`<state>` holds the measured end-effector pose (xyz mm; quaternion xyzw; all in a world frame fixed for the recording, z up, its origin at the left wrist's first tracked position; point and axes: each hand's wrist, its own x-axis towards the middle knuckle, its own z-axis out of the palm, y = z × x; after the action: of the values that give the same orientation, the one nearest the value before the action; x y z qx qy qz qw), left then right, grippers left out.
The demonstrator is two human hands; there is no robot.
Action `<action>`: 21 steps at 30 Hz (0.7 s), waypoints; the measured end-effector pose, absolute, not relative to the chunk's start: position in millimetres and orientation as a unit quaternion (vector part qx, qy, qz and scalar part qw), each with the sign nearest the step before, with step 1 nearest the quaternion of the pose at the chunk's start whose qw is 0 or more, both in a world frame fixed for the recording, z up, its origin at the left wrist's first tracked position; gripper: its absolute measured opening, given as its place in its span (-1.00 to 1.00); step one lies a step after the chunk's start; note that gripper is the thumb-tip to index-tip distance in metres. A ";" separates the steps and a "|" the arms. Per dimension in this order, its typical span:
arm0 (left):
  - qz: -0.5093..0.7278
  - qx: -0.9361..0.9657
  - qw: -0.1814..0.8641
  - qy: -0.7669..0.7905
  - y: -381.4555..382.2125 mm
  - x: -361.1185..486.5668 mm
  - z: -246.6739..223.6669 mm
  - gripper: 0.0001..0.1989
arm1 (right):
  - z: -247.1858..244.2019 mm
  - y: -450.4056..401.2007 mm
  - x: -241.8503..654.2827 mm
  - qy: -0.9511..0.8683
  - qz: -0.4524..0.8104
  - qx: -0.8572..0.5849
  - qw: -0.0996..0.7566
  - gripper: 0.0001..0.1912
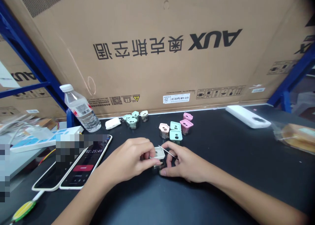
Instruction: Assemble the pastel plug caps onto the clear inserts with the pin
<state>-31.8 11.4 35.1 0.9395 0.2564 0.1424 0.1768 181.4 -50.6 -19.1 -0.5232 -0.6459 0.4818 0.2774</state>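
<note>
A whitish two-hole pencil sharpener (pixel 160 153) with a see-through body is held just above or on the black table, in the middle of the head view. My left hand (pixel 131 157) is closed on its left side with thumb and fingers. In my right hand (pixel 188 164) a thin metal rod (pixel 169 152) is pinched, its far end at the top of that sharpener. The rod's other end is hidden in my fingers. Just beyond my hands stand a pale pink sharpener (pixel 164 128), two mint sharpeners (pixel 176 135) and two pink sharpeners (pixel 186 123).
Several mint and cream sharpeners (pixel 132 121) stand farther back beside a white case (pixel 113 123). A water bottle (pixel 82 110), two phones (pixel 85 162) and a power strip (pixel 49 139) are at left. At right lie a white oblong device (pixel 247 116) and a plastic-wrapped packet (pixel 299 137). A cardboard box (pixel 152 74) walls the back.
</note>
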 end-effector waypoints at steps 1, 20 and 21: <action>0.136 0.940 0.177 0.259 11.8 -32.0 36.0 -0.78 | -19.0 -50.7 181.3 -0.647 0.482 -0.523 0.277 -0.41; 0.109 0.928 0.249 0.254 10.9 -32.9 36.4 -0.72 | -16.5 -52.2 179.2 -0.667 0.446 -0.525 0.283 -0.64; 0.112 0.928 0.253 0.250 11.6 -32.8 35.8 -0.71 | -16.3 -52.3 179.1 -0.668 0.445 -0.525 0.282 -0.63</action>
<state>-32.8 11.6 35.8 0.9280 0.2501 0.1119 0.2526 179.1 -52.3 -16.3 -0.5254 -0.6682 0.4447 0.2825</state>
